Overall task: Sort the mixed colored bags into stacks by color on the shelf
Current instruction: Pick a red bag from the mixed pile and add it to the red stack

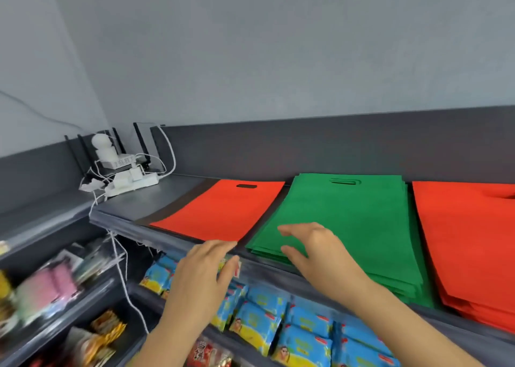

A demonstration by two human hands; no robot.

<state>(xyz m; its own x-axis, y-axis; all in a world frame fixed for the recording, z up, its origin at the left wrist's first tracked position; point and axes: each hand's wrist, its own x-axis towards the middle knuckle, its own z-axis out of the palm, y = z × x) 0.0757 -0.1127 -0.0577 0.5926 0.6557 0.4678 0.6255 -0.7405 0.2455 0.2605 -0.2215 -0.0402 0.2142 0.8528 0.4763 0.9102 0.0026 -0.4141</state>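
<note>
Head view, top shelf, items as they lie before you:

Item 1: flat red non-woven bag with a punched handle slot (223,208). Count one, so far as its thin edge shows. It lies on the dark grey top shelf (131,208), left of the rest. Its long axis runs from the front lip away toward the back wall, slot at the far end. Its near corner meets the fingertips of your left hand (203,269), the nearer hand, fingers stretched and gripping nothing.

Item 2: stack of green non-woven bags (356,227). One stack, layers too thin to count, just beside item 1 and lying the same way. Your right hand (315,249) is over its near left corner, fingers loosely spread, nothing held so far as shows.

Item 3: pile of red bags (468,241). One pile, cut by the frame edge, right of the green.

Judgement: red lies in two places with green between, so joining them means carrying across the green stack
</note>
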